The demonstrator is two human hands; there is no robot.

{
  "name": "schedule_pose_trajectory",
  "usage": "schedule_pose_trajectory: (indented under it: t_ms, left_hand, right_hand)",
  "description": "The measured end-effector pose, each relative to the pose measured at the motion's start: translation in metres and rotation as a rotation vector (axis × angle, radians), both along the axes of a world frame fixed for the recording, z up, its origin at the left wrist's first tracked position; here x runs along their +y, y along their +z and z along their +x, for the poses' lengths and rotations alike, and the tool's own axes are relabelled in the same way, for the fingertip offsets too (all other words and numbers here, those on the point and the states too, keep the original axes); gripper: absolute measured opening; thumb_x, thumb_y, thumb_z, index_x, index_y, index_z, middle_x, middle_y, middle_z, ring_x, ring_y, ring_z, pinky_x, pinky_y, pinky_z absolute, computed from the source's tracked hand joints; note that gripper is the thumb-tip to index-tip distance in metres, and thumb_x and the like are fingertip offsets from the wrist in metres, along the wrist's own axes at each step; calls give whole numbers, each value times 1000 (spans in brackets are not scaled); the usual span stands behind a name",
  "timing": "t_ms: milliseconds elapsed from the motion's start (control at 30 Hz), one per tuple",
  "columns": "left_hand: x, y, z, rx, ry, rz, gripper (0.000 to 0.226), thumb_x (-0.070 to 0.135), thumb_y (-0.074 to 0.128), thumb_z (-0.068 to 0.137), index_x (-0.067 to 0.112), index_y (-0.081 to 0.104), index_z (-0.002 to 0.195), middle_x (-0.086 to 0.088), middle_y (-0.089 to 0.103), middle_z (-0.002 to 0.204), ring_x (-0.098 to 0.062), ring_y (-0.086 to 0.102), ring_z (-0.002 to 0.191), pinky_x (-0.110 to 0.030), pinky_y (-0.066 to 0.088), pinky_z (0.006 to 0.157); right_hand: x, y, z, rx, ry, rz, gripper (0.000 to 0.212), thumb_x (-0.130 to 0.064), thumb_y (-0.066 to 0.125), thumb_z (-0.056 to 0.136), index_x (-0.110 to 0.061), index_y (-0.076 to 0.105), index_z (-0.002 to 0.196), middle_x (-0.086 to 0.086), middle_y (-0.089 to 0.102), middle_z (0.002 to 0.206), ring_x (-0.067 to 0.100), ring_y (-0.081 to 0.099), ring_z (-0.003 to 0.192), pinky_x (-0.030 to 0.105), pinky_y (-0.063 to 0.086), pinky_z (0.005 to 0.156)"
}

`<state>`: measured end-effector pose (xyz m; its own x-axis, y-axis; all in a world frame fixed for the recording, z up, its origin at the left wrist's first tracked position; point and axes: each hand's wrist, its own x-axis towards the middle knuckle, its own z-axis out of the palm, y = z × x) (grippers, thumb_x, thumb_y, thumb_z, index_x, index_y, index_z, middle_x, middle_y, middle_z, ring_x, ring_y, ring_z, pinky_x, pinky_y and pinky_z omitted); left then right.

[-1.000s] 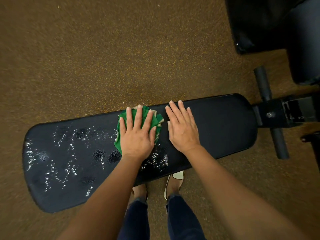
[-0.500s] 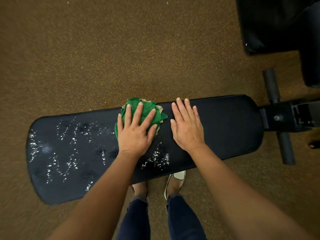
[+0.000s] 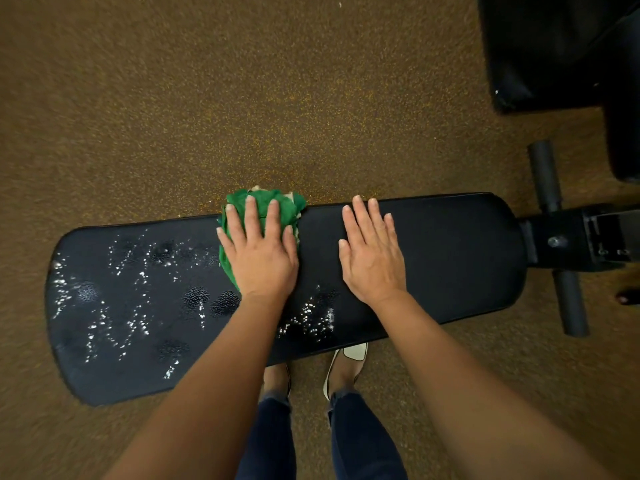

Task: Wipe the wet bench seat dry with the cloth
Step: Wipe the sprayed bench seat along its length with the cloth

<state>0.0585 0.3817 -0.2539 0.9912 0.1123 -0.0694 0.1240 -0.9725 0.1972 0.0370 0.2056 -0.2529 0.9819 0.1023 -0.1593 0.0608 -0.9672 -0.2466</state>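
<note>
The bench seat (image 3: pixel 450 258) lies long and black under both hands. The left hand (image 3: pixel 259 258) presses flat, with straight spread fingers, on the bunched green cloth (image 3: pixel 292 207). The cloth sits at the far edge of the seat and partly hangs over it. The right hand (image 3: pixel 372 261) rests flat and open on the bare pad, just to the right of the cloth hand. It holds nothing and seems to steady the seat.

To the right of the grip the pad looks dry. To its left a wide field of water drops (image 3: pixel 135 320) reaches the rounded end. A smaller patch of drops (image 3: pixel 311 320) lies on the near side of the left wrist. A good stroke probably pulls the cloth toward the body through this small patch. After that it goes leftward in overlapping lanes with even pressure.

The brown speckled floor (image 3: pixel 242 98) is on all sides. Far to the right of the hands stands another black pad (image 3: pixel 554 46), then the bench frame (image 3: pixel 571 237) with a grey roller bar (image 3: pixel 571 306). Below the near edge are the person's shoes (image 3: pixel 349 362). Nothing seems to block the wiping path.
</note>
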Motion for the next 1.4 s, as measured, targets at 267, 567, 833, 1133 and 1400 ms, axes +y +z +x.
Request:
schedule_pose_trajectory:
  t_ms: [267,567,833,1133,1400]
  left_hand:
    - [25,-2,4,-22,-305,38,51,44,36,95,17,49,136,-15,43,146,-41,29,137,-61,21,110]
    - [-4,4,-20,22,-532,-12,51,40,34,96,15,46,139,-13,38,149,-39,26,139,-61,19,111]
    - [-28,7,-13,37,-280,-36,51,35,36,94,7,49,134,-21,41,144,-42,30,136,-57,11,112]
    - [4,6,14,65,1,71,50,39,36,93,10,51,132,-19,44,141,-43,30,135,-60,12,112]
    - [5,9,28,138,-406,130,51,43,28,95,16,50,133,-14,52,134,-36,38,130,-54,20,113]
  right_hand:
    - [-2,0,0,3,6,-10,57,-32,27,98,-9,28,149,10,22,158,28,12,147,42,5,119]
    - [0,2,1,1,2,-18,57,-30,27,96,-7,31,148,10,24,158,28,15,147,45,10,119]
    - [2,2,1,7,0,-47,57,-32,25,97,-6,31,148,11,24,157,29,16,146,43,6,118]
    - [2,1,2,16,8,-57,57,-33,24,98,-7,27,149,11,20,159,28,11,147,43,5,119]
    - [1,1,1,-3,10,-38,56,-32,26,98,-6,30,148,11,22,158,28,14,147,44,9,118]
